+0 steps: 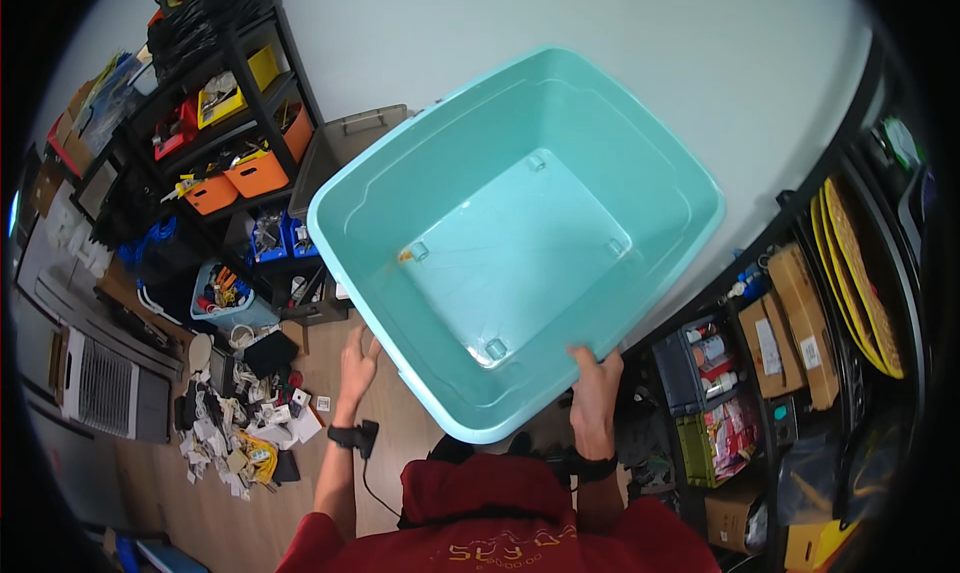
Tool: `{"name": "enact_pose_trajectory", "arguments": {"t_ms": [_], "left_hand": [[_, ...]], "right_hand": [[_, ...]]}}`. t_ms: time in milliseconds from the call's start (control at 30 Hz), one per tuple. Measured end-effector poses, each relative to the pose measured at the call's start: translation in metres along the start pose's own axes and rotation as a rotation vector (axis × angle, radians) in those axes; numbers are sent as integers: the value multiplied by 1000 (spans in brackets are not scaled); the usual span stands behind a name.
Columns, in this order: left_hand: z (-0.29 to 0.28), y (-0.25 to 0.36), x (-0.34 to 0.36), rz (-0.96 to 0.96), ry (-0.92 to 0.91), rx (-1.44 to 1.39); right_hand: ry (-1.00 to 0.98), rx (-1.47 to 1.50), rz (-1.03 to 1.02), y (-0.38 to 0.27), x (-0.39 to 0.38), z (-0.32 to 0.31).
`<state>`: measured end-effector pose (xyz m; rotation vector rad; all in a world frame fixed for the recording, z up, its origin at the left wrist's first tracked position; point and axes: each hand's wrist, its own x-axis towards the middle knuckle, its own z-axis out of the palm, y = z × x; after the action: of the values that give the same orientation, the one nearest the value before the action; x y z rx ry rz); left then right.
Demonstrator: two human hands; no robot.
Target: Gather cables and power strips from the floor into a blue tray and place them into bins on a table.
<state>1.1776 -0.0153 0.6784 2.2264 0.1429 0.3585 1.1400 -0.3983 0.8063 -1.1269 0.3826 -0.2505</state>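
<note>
A large turquoise plastic storage bin (510,243) is held up in front of me, its open top facing me and its body tilted. Inside it I see bare walls, a pale floor with small raised corner bumps, and an orange-brown stain (406,255) by one bump. My right hand (597,383) grips the near right rim, thumb over the inner side and fingers behind. Beside the near left edge, my left hand (358,366) has its fingers stretched apart. Whether its fingertips touch the bin's outer wall is hard to tell.
On the left stands a black shelf (270,98) with orange bins (256,175) and other containers. A pile of cables and small parts (240,423) covers the floor at left, near a light blue tub (235,308). Cardboard boxes (772,348) fill the right shelf.
</note>
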Motion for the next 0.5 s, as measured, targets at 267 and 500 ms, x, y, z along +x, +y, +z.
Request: {"name": "enact_pose_trajectory", "arguments": {"t_ms": [267,500], "left_hand": [[-25,-87,182,277,153,351],[-36,-89,328,556,214,655]], "right_hand": [[82,3,55,4,11,39],[202,36,54,27,15,119]]}}
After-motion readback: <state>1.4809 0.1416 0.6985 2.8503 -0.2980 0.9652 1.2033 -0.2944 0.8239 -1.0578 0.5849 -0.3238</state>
